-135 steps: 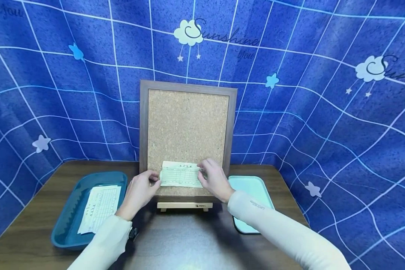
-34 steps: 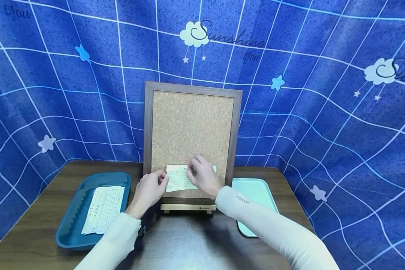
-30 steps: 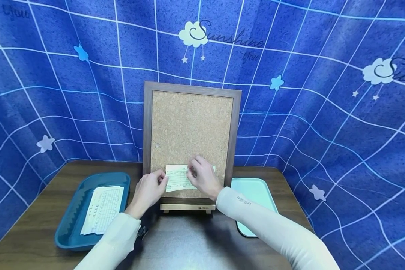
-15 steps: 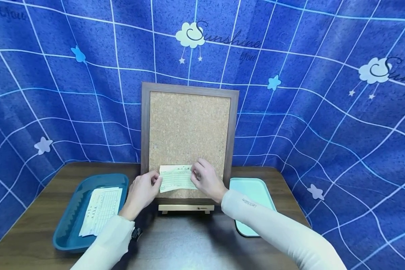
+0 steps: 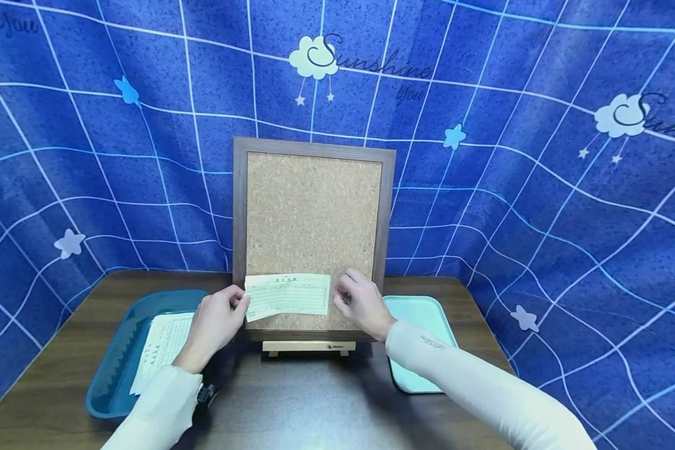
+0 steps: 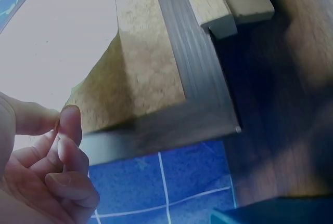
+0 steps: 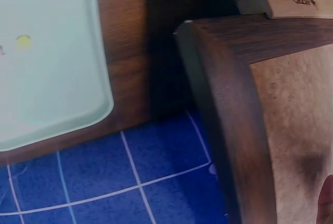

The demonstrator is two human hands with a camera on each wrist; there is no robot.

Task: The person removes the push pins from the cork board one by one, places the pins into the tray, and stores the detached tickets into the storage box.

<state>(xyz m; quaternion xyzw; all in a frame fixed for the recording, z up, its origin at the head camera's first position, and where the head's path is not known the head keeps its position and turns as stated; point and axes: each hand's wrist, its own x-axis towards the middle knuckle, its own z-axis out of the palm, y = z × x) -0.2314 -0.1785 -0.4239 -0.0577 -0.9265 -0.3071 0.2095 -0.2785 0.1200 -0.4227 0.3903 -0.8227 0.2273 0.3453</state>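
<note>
In the head view a pale green printed form slip (image 5: 306, 295) stands against the lower part of a framed corkboard (image 5: 314, 212). My left hand (image 5: 216, 320) pinches its left edge between thumb and forefinger. A faint crease crosses the slip near its middle, and its lower left part bends forward. Just past the slip's right edge is my right hand (image 5: 364, 305), fingers loosely bent, with nothing visible in them. The left wrist view shows the slip (image 6: 62, 37) washed out white beside the pinching fingers (image 6: 72, 122). Only a fingertip (image 7: 325, 203) enters the right wrist view.
On the left, a dark teal tray (image 5: 104, 381) holds printed sheets (image 5: 160, 344), partly behind my left forearm. A light mint tray (image 5: 422, 319) lies at the right under my right forearm. A small wooden stand (image 5: 309, 346) supports the board. Blue patterned fabric (image 5: 163, 162) hangs behind.
My right hand has come off the slip's middle and moved right, uncovering its right part. My left hand has moved left, with the slip's left end now near the board's left frame.
</note>
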